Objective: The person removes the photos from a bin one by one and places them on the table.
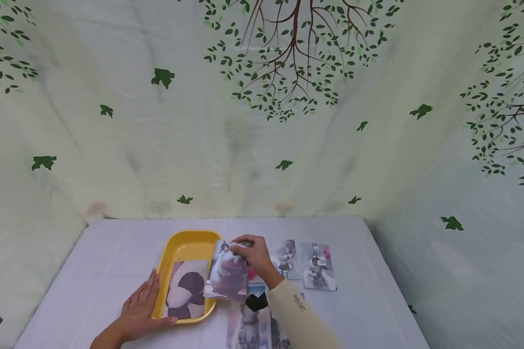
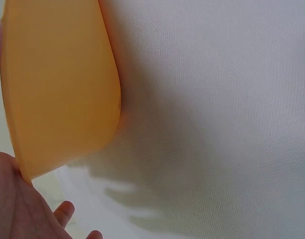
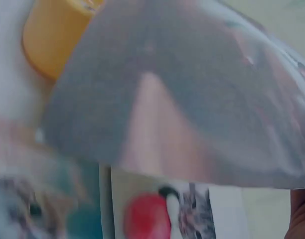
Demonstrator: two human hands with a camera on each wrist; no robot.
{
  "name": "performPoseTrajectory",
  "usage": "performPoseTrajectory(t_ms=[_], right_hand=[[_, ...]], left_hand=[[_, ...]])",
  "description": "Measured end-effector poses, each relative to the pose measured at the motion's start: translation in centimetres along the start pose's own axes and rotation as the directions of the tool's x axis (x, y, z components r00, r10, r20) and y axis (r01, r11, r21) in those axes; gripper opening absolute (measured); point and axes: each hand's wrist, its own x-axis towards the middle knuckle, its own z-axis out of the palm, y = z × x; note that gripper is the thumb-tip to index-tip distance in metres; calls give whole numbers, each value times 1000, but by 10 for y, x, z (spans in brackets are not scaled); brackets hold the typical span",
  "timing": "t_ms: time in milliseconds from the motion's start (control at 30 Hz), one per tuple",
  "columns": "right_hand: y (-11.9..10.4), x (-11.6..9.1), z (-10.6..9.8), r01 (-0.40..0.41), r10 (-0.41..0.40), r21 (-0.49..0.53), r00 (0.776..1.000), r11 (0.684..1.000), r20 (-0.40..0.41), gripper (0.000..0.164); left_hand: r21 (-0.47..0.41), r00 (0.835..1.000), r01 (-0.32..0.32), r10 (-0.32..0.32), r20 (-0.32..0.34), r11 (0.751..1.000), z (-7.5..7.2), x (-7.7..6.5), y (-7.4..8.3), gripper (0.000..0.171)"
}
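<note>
In the head view my right hand [image 1: 255, 254] pinches a picture card [image 1: 228, 274] by its upper edge, thumb across the front. The card shows a pale, furry-looking animal and hangs tilted over the right side of a yellow tray [image 1: 160, 291]. Its greyish back [image 3: 117, 109] fills much of the right wrist view. Inside the tray lies another card [image 1: 187, 290] with a black and pale picture. My left hand [image 1: 141, 305] rests against the tray's left side, fingers straight and thumb along the front rim. The left wrist view shows its palm beside the tray's outer wall [image 2: 63, 89].
Right of the tray, several more picture cards lie on the white-covered table [image 1: 367, 310], including one grey card [image 1: 319, 266] at the far right. Another card [image 1: 249, 325] lies near the front, partly under my right sleeve [image 1: 303, 315]. A leaf-patterned sheet [image 1: 244, 160] hangs behind.
</note>
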Motion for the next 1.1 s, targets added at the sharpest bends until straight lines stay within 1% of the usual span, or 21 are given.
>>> performPoseTrajectory(t_ms=[100, 133, 233, 300, 367, 433, 533, 667, 800, 933, 1000, 1100], right_hand=[[2, -5, -24, 4, -4, -36, 1000, 999, -12, 21], [3, -8, -31, 11, -12, -50, 1000, 999, -17, 21], [4, -18, -53, -6, 4, -88, 1000, 996, -25, 20], [0, -29, -65, -22, 18, -116, 999, 993, -41, 19], [-5, -42, -77, -69, 62, -125, 997, 990, -55, 20], [-7, -55, -89, -95, 85, -138, 993, 986, -77, 21], [11, -65, -113, -124, 109, -137, 988, 983, -112, 22], [34, -75, -149, -142, 118, -179, 984, 973, -136, 22], [36, -92, -179, -191, 165, -206, 977, 960, -138, 22], [44, -110, -206, -255, 222, -232, 962, 939, -161, 25], [49, -119, -215, -278, 240, -260, 956, 925, -170, 26], [59, -130, -226, -294, 255, -299, 953, 908, -164, 26]], left_hand=[[24, 999, -28, 29, -38, 999, -1, 0, -1, 130], [27, 998, -34, 35, -45, 999, -2, 0, -1, 130], [36, 997, -46, 48, -57, 998, -3, 1, -2, 129], [20, 999, -21, 22, -33, 1000, -3, 1, -2, 129], [8, 1000, 4, -4, -4, 1000, -4, 2, -2, 130], [-1, 999, 31, -31, 20, 1000, -3, 3, -1, 131], [-7, 999, 43, -43, 31, 999, -3, 3, -1, 131], [2, 999, 30, -30, 25, 1000, -2, 3, -1, 131], [-2, 1000, 20, -20, 19, 1000, -2, 3, -1, 131], [-1, 1000, 12, -12, 13, 1000, -3, 3, 1, 130], [0, 1000, 11, -11, 12, 1000, -3, 3, 1, 130], [-4, 1000, 13, -13, 17, 1000, -2, 3, 2, 130]])
